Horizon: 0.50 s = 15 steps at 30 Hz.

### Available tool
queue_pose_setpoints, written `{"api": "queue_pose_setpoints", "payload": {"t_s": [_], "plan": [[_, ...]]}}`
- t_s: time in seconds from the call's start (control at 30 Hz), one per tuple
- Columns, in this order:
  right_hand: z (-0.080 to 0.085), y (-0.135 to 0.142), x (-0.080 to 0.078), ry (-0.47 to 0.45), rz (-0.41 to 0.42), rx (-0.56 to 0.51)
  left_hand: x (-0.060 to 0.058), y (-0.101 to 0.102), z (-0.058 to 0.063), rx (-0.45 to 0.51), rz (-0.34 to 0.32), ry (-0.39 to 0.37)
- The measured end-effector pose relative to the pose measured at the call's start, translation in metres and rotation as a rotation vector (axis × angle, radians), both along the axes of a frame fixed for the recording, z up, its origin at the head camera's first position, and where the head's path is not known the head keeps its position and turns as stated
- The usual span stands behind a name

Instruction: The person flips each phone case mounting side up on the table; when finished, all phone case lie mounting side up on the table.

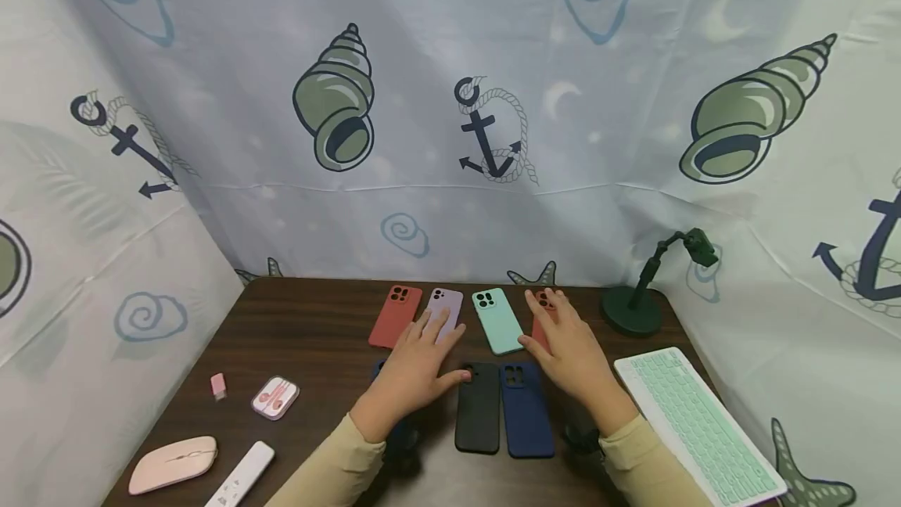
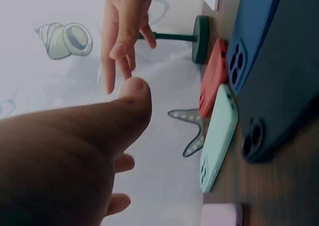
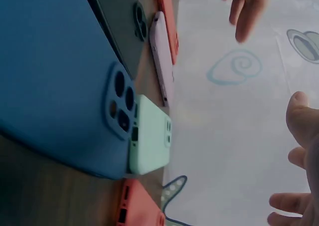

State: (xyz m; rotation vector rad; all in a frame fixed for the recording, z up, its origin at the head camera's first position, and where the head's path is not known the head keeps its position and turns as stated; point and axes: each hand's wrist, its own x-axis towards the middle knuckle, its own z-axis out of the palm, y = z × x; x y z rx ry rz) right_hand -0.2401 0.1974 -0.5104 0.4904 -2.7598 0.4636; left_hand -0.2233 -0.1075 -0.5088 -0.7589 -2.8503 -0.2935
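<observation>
My left hand (image 1: 417, 366) is held over the table with its fingers spread, above a lilac phone case (image 1: 450, 303) and a mostly hidden dark blue case (image 1: 378, 368). Spread likewise, my right hand (image 1: 572, 346) hovers over an orange-red phone case (image 1: 539, 329), covering part of it. Both wrist views show air between the hands and the cases. A red case (image 1: 391, 323) and a mint case (image 1: 498, 327) lie in the back row. In front, between the forearms, a black case (image 1: 477, 421) lies beside a navy case (image 1: 529, 425).
To the right are a white and mint keyboard (image 1: 697, 421) and a dark green stand (image 1: 633, 311). On the left lie a pink mouse (image 1: 174, 464), a white remote-like bar (image 1: 242, 476), a small white and pink box (image 1: 275, 397) and a pink USB stick (image 1: 218, 386).
</observation>
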Motion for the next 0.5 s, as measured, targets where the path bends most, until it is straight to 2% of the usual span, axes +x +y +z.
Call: {"api": "queue_pose_setpoints", "payload": {"t_s": [0.33, 0.4, 0.5], "plan": [[-0.009, 0.003, 0.019, -0.015, -0.012, -0.036, 0.011, 0.035, -0.006, -0.039, -0.202, -0.132], [-0.013, 0.005, 0.022, -0.049, -0.026, -0.065, 0.013, 0.042, -0.009, -0.046, -0.242, -0.155], [-0.019, 0.007, 0.027, -0.147, -0.053, -0.131, 0.015, 0.053, -0.013, -0.045, -0.289, -0.184]]}}
